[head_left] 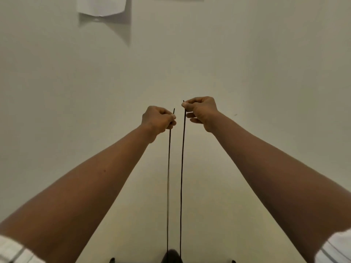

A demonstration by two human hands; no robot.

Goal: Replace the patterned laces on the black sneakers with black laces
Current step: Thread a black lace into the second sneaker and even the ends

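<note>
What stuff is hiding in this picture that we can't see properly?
All in the head view:
1. Sneaker: only a dark sliver shows. The bottom edge cuts off the rest, eyelets included.
2. Lace: its two strands, pinched by the left hand and right hand, run down to that edge, so where they thread is unseen.
3. Paper: cut off by the top edge.
4. Patterned laces: not in view.

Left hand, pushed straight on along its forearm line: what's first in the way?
Probably the lace strand pinched by the right hand, close beside the left hand; depth is unclear.
</note>
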